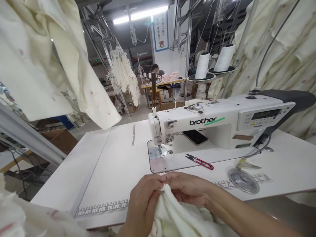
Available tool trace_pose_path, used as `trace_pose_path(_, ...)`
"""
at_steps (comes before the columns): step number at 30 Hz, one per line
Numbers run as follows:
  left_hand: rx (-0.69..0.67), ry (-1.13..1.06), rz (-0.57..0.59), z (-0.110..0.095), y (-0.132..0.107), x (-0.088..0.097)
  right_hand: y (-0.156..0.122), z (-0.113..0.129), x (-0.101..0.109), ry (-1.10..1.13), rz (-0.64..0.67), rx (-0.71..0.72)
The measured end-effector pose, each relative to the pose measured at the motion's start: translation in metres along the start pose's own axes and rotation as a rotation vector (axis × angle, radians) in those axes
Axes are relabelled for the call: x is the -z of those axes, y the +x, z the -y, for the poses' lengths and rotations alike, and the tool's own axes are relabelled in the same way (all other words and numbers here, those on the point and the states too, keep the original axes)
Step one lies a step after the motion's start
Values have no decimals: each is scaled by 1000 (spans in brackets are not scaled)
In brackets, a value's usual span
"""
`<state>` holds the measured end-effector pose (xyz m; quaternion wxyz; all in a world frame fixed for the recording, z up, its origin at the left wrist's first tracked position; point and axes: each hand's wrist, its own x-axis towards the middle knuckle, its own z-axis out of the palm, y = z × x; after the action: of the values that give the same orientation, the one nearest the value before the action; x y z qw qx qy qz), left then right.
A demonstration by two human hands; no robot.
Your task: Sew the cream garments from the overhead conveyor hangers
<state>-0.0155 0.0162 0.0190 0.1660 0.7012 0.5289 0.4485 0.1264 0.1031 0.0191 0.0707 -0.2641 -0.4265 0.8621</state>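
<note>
Left hand (143, 202) and right hand (187, 189) pinched soft cream fabric (177, 217) | at white surface (118, 164) edge | white sewing machine (212, 126) behind

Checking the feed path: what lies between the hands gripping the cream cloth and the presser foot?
Head view: only bare machine bed separates left hand, right hand and cream cloth from presser foot; thread snips lie further right.

the cream cloth (177, 217) is cut off by the bottom edge.
</note>
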Motion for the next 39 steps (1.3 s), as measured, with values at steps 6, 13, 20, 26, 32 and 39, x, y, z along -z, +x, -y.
trace_pose_path(6,153,-40,-178,7,-3,-11,-17,-1,-7,-260,-210,300)
trace_pose_path(13,176,-49,-334,2,0,-27,-29,-21,-26,-1028,-677,486)
trace_pose_path(20,410,31,-318,-10,7,-32,-26,-32,-12,-1283,-911,786)
trace_pose_path(26,608,-170,-226,-12,18,-25,-29,-30,-9,-1105,-743,827)
trace_pose_path(32,561,-315,180,-6,31,-1,-30,-15,9,-978,-476,781)
trace_pose_path(39,565,-267,181,7,42,5,-16,4,17,-905,-504,609)
